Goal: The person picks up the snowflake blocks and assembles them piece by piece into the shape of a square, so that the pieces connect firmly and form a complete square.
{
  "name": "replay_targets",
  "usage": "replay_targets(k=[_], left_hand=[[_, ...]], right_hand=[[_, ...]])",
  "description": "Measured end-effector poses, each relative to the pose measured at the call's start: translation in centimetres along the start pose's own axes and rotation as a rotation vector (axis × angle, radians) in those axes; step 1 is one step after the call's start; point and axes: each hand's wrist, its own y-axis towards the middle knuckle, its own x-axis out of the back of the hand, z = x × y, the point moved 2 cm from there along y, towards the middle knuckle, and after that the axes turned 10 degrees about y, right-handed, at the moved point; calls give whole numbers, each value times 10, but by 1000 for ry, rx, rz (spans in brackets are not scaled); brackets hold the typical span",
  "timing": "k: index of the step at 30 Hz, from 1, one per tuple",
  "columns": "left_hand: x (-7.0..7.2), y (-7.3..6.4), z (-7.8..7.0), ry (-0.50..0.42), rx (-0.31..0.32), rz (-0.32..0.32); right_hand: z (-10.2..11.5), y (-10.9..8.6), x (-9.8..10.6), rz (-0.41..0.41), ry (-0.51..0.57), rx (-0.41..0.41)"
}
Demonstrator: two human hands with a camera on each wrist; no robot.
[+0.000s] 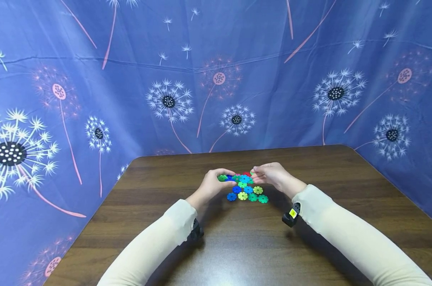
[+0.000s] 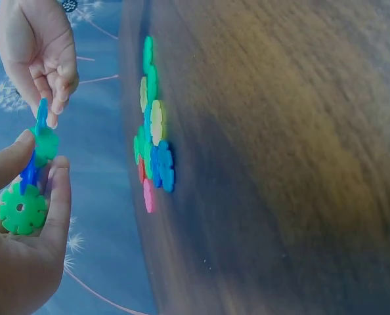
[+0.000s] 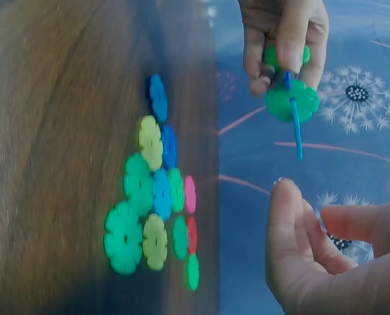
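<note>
My left hand (image 1: 211,184) pinches a short chain of notched plastic flower discs between thumb and fingers, held above the table. In the left wrist view the chain runs from a green disc (image 2: 32,220) through a dark blue disc (image 2: 28,176) and another green disc (image 2: 48,146) to a light blue disc (image 2: 42,113). The discs slot into each other at right angles. Beside the light blue end, my right hand (image 1: 276,176) hovers with loosely bent fingers. The right wrist view shows a gap between its fingertips and the light blue disc, and nothing held.
Several loose discs lie flat on the wooden table (image 1: 233,246) under the hands, among them a yellow disc (image 3: 155,243), a green disc (image 3: 119,237), a pink disc (image 3: 190,195) and a red disc (image 3: 192,235). A blue dandelion-print cloth (image 1: 273,79) hangs behind the table.
</note>
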Motion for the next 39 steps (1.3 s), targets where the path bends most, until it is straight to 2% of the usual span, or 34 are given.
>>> replay_targets(k=[6,12,17,23,29,33,39], left_hand=[[-2,-1,-1,-51,25,11],[-3,0,-4,-76,33,12],[-5,-1,-4,-120,55,10],[-4,-2,-3,-131,98,-2],[-6,-3,-5,-150,114,2],[-6,-2,-6,-160,122,2],[-7,-2,-5,-152,139,4]], right_hand=[[3,9,12,-47,-76,40],[0,21,22,-74,-208,11],[-12,22,24,-55,-349,-32],[-27,20,24,-30,-437,-52],[-34,15,23,-28,-495,-44],[-37,15,21,-69,-528,-13],[-39,17,19,-113,-556,-14]])
